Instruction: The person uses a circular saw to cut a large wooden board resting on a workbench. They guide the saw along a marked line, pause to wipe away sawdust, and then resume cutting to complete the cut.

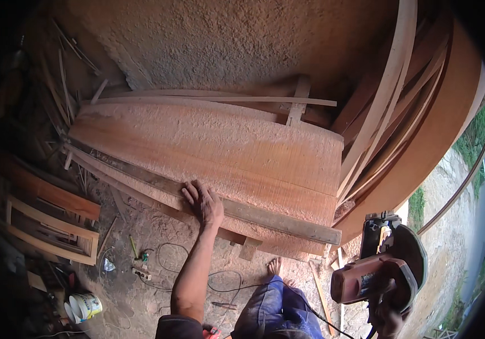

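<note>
Forearm stretched forward, the left hand (pixel 203 204) lies palm down, fingers (pixel 189 195) spread wide, on the front edge of a broad reddish-brown rough-sawn wooden slab (pixel 214 147), touching a dark narrow batten (pixel 265 214) laid along it. The right hand (pixel 389 319), low and partly cut off by the rim, grips a red and black circular saw (pixel 381 271) beside the slab's right end; its fingers are barely visible. A white cylindrical tub with a coloured label (pixel 86 307) stands on the dirt floor (pixel 135 237) at lower left.

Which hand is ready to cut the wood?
Probably the right hand: it grips the circular saw. The left hand lies flat on the wide plank, steadying it.
</note>
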The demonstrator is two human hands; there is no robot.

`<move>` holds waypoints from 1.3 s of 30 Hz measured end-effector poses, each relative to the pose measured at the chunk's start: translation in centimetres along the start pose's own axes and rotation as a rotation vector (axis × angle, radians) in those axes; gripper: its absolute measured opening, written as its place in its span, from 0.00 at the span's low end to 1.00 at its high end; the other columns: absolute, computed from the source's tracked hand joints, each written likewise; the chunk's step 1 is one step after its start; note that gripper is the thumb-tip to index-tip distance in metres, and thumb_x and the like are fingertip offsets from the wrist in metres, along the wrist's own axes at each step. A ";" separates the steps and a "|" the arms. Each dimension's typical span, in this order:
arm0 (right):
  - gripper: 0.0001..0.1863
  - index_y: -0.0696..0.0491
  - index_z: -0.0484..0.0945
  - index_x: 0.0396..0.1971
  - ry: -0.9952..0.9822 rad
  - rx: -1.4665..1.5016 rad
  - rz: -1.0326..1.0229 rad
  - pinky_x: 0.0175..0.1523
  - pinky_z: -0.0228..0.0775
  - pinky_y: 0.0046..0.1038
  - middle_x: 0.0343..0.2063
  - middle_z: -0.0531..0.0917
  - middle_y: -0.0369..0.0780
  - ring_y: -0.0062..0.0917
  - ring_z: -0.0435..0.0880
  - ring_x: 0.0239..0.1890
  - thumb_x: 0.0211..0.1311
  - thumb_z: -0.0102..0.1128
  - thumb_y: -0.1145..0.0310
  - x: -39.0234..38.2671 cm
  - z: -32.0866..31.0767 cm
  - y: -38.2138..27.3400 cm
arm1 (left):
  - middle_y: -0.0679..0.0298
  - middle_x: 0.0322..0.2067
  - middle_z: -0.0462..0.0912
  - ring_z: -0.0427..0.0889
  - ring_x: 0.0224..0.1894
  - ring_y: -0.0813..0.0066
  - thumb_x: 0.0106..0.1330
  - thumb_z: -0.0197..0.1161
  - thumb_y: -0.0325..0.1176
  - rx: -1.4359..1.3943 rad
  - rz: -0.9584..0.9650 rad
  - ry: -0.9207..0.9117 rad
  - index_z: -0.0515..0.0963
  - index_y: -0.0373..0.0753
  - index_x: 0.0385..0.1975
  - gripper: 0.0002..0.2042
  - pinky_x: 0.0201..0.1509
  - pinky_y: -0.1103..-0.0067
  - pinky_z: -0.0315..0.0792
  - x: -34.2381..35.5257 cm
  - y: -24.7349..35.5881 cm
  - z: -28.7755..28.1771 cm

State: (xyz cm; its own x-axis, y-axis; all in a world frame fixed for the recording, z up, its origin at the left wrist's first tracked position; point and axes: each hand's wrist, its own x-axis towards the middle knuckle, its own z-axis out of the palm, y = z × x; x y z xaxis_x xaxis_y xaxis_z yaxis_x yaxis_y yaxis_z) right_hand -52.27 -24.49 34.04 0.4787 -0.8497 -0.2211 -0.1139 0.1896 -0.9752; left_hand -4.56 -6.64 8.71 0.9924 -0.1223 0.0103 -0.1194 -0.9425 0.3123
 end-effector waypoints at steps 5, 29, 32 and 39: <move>0.21 0.54 0.75 0.50 -0.124 -0.157 -0.003 0.36 0.70 0.28 0.38 0.77 0.38 0.24 0.77 0.35 0.55 0.67 0.70 6.0 1.5 -0.8 | 0.55 0.79 0.47 0.36 0.81 0.47 0.78 0.43 0.45 0.083 -0.085 0.046 0.55 0.41 0.77 0.30 0.77 0.40 0.34 -0.9 4.7 -0.6; 0.27 0.59 0.68 0.66 -0.496 -0.240 0.153 0.39 0.81 0.27 0.53 0.80 0.53 0.35 0.84 0.45 0.68 0.59 0.72 25.0 -5.0 3.7 | 0.57 0.77 0.56 0.45 0.79 0.43 0.73 0.53 0.38 0.220 -0.046 0.106 0.59 0.46 0.76 0.30 0.77 0.43 0.41 -0.9 4.7 -0.5; 0.23 0.62 0.69 0.64 -0.432 -0.051 0.390 0.40 0.82 0.33 0.54 0.77 0.59 0.42 0.83 0.46 0.74 0.52 0.67 26.2 -5.1 2.9 | 0.57 0.77 0.55 0.45 0.79 0.42 0.73 0.53 0.38 0.230 -0.088 0.069 0.58 0.46 0.76 0.31 0.77 0.43 0.41 -0.8 5.7 -0.9; 0.25 0.66 0.69 0.60 -0.109 0.345 0.724 0.25 0.73 0.28 0.50 0.77 0.60 0.36 0.76 0.27 0.76 0.50 0.60 27.6 -6.0 5.6 | 0.58 0.77 0.55 0.44 0.80 0.44 0.73 0.53 0.38 0.237 -0.099 0.063 0.57 0.47 0.76 0.31 0.77 0.42 0.40 -0.4 5.9 -1.3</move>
State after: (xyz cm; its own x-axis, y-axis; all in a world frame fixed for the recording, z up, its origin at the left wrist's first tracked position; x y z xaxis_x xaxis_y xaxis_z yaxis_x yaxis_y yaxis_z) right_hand -44.95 -49.89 22.48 0.4731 -0.4087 -0.7805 -0.1616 0.8306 -0.5329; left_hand -5.63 -11.71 11.79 0.9986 -0.0137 0.0519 -0.0180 -0.9964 0.0832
